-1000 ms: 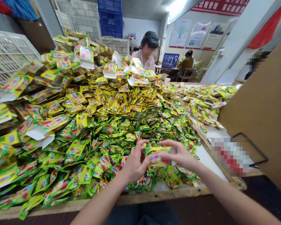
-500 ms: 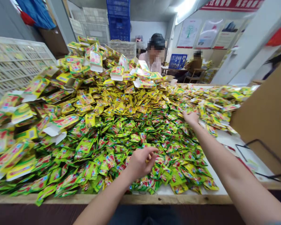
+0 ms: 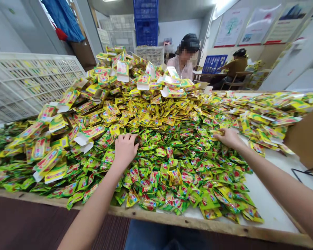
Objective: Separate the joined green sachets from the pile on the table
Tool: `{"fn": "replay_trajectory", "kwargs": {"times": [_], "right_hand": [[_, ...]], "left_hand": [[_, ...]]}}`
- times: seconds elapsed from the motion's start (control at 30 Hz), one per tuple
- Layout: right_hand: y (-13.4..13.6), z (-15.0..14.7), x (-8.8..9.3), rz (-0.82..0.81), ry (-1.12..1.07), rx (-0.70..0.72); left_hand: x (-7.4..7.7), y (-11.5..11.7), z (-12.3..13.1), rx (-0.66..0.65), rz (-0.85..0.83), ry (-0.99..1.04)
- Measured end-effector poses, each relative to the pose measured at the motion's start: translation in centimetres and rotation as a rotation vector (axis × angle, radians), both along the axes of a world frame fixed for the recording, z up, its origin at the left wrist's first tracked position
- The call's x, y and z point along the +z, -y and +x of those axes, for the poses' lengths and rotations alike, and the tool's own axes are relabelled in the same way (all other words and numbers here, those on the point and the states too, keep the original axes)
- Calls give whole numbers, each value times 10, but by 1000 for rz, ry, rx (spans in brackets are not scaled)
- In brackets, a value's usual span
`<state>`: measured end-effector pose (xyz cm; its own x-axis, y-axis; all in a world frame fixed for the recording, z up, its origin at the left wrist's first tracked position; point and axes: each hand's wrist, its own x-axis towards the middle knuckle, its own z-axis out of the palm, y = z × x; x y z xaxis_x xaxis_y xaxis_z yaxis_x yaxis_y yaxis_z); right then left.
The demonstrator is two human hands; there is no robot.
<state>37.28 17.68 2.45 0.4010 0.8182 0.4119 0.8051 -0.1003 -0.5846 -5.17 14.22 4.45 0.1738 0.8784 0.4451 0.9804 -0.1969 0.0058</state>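
Note:
A heap of small green sachets [image 3: 169, 152] covers the near part of the table, with yellow sachets [image 3: 151, 111] banked up behind them. My left hand [image 3: 125, 148] lies palm down on the green sachets, its fingers spread a little and pointing away, close to a yellow sachet [image 3: 114, 130]; its fingertips are partly hidden. At the heap's right side, my right hand [image 3: 230, 137] pinches what looks like a small yellow packet [image 3: 217, 132] between thumb and fingers. Open-flapped yellow boxes [image 3: 90, 134] lie on the heap to the left of my left hand.
A white crate [image 3: 36, 83] full of packets stands tilted at the left. More yellow boxes [image 3: 263, 121] lie at the right, beside a cardboard box [image 3: 309, 135]. A co-worker [image 3: 184, 57] sits across the table; another person [image 3: 237, 67] sits farther back. The wooden table edge [image 3: 172, 218] runs in front.
My left hand has moved forward and left, from above the near sachets onto the heap, its fingers now spread. My right hand stays at the heap's right, now with a yellow packet. The view has turned right-to-left.

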Motion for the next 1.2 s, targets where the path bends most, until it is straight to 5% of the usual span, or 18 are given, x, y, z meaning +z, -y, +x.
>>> {"fn": "replay_trajectory", "kwargs": {"times": [0.27,0.4,0.5,0.6,0.77,0.97,1.03,1.1,1.2], "right_hand": [[25,-41,30,114,-86,68],[53,-88,39,128,-372,290],[73,-141,41,16,-737,555],[87,-187,39,-171,-1038,690],[106,-219,30,-412,-1368,758],[119,-203,16,-488,-1081,830],[121,-192,13,-508,-1031,795],[124,-183,12,-511,-994,745],[129,-178,12,-531,-965,741]], "left_hand": [[4,-5,6,-58,40,93],[11,16,16,-219,61,586],[14,34,36,-380,-181,1003],[12,45,53,-461,-390,1191],[-1,58,59,-413,-443,1240],[2,77,32,-483,-466,926],[16,65,1,-358,-273,734],[31,41,-39,-42,-20,539],[44,-3,-98,378,-14,225]]}}
